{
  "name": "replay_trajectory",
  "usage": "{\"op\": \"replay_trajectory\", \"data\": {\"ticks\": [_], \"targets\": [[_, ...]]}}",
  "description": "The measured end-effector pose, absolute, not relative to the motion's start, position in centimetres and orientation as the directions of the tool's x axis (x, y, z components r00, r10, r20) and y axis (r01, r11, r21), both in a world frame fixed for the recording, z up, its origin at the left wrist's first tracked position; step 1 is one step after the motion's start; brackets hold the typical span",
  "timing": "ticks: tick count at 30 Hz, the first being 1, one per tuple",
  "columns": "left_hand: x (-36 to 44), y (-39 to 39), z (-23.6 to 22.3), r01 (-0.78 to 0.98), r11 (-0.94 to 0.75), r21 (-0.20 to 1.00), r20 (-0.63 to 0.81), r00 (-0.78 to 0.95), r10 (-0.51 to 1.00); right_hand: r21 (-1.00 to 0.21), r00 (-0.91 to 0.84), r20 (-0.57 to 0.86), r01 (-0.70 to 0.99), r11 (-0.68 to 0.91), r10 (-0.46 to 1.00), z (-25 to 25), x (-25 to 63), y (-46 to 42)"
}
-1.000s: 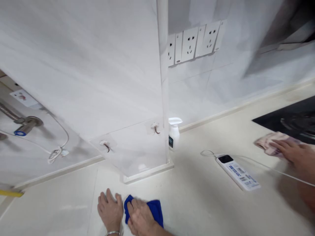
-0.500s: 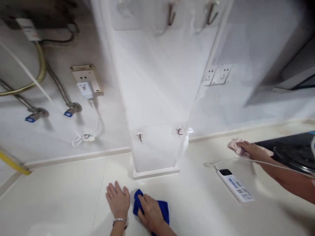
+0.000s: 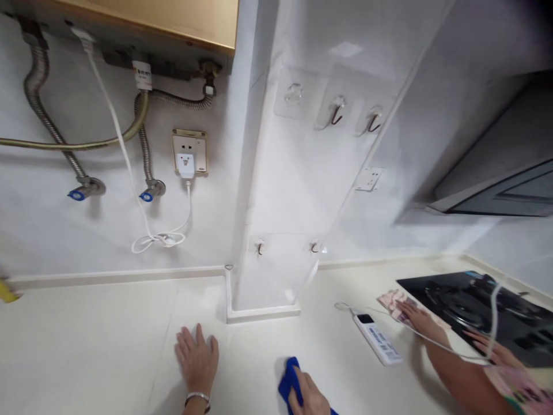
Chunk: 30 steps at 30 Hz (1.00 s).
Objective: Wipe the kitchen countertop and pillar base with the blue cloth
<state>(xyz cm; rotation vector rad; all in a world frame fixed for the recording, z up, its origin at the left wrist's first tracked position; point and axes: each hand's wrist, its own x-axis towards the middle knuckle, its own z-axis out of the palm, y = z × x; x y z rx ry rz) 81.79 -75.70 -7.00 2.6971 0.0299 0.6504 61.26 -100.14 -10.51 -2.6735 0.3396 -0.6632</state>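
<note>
My left hand (image 3: pixel 196 361) lies flat on the cream countertop (image 3: pixel 103 346), fingers stretched out, a silver bracelet at the wrist. My right hand (image 3: pixel 309 396) presses down on a blue cloth (image 3: pixel 288 383) at the bottom edge of the view; part of the cloth is hidden under the hand. Both hands rest in front of a white tiled pillar (image 3: pixel 298 190). To the right, another person's hand (image 3: pixel 418 320) holds a pinkish cloth (image 3: pixel 394 301) beside a black cooktop (image 3: pixel 479 311).
A white power strip (image 3: pixel 377 343) with its cable lies on the counter right of my cloth. Wall hooks (image 3: pixel 337 112), a socket with a plug (image 3: pixel 189 153), hoses and blue valves (image 3: pixel 78 193) line the wall. A range hood (image 3: pixel 496 184) hangs at the right.
The view has tilted up and swung left. My right hand has slid the blue cloth to the right, away from my left hand. The other person's hand has moved with its cloth along the cooktop edge.
</note>
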Motion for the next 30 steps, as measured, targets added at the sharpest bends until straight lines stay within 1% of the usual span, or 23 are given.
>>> {"op": "replay_trajectory", "data": {"ticks": [3,7,11,17,20,25,28,30], "targets": [[81.9,-75.9,-7.0,-0.053,-0.922,0.384,0.427,0.896,0.126,-0.399,0.801,0.404,-0.280,-0.873,-0.442,-10.0,58.5,-102.7],[82.1,-76.1,-6.9,-0.055,-0.906,0.420,0.394,0.910,0.127,-0.358,0.746,0.421,-0.387,-0.850,-0.517,-9.8,57.0,-103.6],[82.1,-76.2,-6.9,-0.063,-0.893,0.446,0.383,0.915,0.126,-0.291,0.727,0.465,-0.414,-0.862,-0.506,-10.8,57.4,-103.5],[81.9,-76.0,-6.9,-0.082,-0.873,0.480,0.381,0.916,0.124,-0.255,0.712,0.520,-0.397,-0.881,-0.472,-11.4,57.7,-103.9],[81.9,-75.9,-6.8,-0.102,-0.872,0.480,0.395,0.912,0.111,-0.247,0.701,0.535,-0.404,-0.881,-0.471,-10.6,58.3,-103.8],[81.8,-75.6,-7.2,-0.123,-0.874,0.471,0.435,0.894,0.109,-0.252,0.667,0.540,-0.454,-0.855,-0.513,-10.0,59.9,-104.2],[82.0,-75.6,-8.1,-0.122,-0.876,0.466,0.452,0.884,0.117,-0.246,0.681,0.540,-0.435,-0.866,-0.495,-10.7,60.5,-105.2],[82.4,-75.8,-8.7,-0.125,-0.875,0.468,0.440,0.892,0.108,-0.249,0.690,0.539,-0.418,-0.874,-0.484,-11.0,60.9,-105.7]]}}
